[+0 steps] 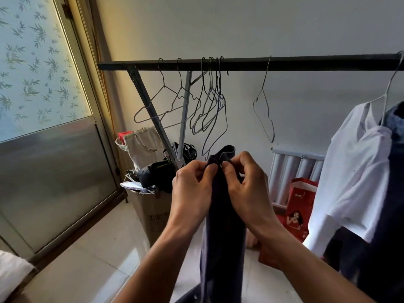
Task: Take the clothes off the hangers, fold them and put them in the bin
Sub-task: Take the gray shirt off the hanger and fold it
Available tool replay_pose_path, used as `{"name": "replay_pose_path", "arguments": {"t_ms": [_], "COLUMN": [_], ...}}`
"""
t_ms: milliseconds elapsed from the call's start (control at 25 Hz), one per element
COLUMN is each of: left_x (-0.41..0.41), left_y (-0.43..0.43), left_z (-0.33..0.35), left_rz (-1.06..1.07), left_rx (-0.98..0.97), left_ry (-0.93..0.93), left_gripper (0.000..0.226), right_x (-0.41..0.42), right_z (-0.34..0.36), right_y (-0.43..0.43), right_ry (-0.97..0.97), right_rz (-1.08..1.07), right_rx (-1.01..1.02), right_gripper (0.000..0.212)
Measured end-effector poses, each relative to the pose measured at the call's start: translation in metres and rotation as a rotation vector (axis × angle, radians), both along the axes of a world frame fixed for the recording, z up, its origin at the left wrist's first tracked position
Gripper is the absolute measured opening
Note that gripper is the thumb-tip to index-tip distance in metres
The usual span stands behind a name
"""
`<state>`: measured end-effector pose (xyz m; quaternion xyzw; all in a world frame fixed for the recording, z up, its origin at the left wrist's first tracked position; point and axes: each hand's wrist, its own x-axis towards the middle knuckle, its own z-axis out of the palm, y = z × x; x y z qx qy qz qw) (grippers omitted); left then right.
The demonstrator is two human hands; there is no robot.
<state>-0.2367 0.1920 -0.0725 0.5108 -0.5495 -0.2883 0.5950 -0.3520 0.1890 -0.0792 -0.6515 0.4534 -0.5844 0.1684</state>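
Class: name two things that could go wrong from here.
1. Left hand and right hand pinch only the top edge of the dark garment; its long tail may drag on the floor.
2. The white shirt hangs close to the right forearm; an elbow could knock it down.

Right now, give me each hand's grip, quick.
Left hand: closed, pinching the top edge of the dark garment.
Right hand: closed, pinching the same top edge right beside it.
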Motion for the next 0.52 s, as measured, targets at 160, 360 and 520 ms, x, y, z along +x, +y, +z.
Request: {"name": "replay_pose_path", "arguments": {"t_ms": [160, 360, 520], "left_x": [-0.002, -0.007, -0.004], "left_y": [0.000, 0.011, 0.026], "left_z": [0.001, 0.011, 0.025], "left_rz": [0.008, -0.117, -0.294], "left_rx": [0.012, 0.104, 0.203], "left_ry": [-0.002, 0.227, 0.368], "left_gripper": [0.017, 0.042, 0.044], "right_x": [0.002, 0.003, -0.001], "right_z": [-0.004, -0.005, -0.001], "right_y": [-0.002, -0.001, -0.002], "right_ry": [0.050, 0.171, 0.124], "right_rz": [0.026, -0.008, 0.057], "right_rx": [-0.031, 0.044, 0.090], "right_gripper": [0.013, 0.035, 0.026]}}
